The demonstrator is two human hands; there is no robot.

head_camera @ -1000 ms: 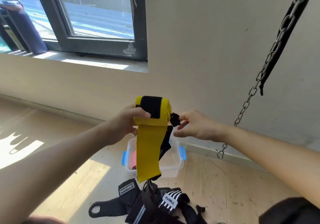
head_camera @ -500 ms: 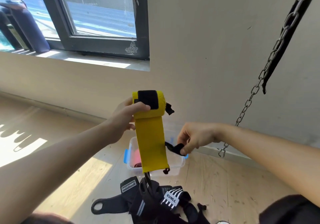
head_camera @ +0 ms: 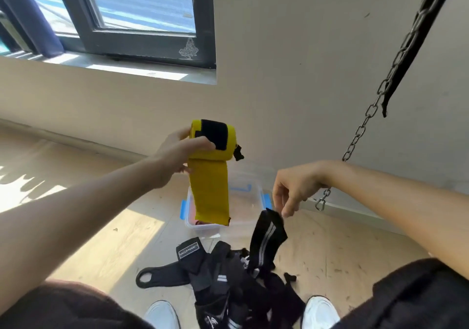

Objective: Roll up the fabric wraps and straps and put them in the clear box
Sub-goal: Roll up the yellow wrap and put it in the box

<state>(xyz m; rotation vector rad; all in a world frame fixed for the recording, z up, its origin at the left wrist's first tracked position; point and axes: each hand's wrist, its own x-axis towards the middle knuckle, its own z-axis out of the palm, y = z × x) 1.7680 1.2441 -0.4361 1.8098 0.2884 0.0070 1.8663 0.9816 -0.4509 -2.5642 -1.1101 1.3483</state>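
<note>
My left hand [head_camera: 177, 153] grips a rolled yellow wrap [head_camera: 210, 140] with a black velcro patch, held in the air. Its loose yellow tail hangs down in front of the clear box [head_camera: 250, 223], which sits on the floor by the wall with blue latches and something pink inside. My right hand [head_camera: 295, 186] hangs to the right of the box, fingers apart and pointing down. A black strap with a grey stripe [head_camera: 266, 237] stands upright just under its fingertips, not pinched. A pile of black straps and wraps [head_camera: 223, 278] lies on the floor between my feet.
A steel chain [head_camera: 360, 135] with a snap hook [head_camera: 321, 203] hangs at the right, close behind my right wrist. My white shoes [head_camera: 319, 311] flank the pile. The wall and a window sill are directly behind the box.
My right hand pulled a black strap away from the yellow wrap, moved right and down, and opened. The yellow roll in my left hand stayed at about the same height.
</note>
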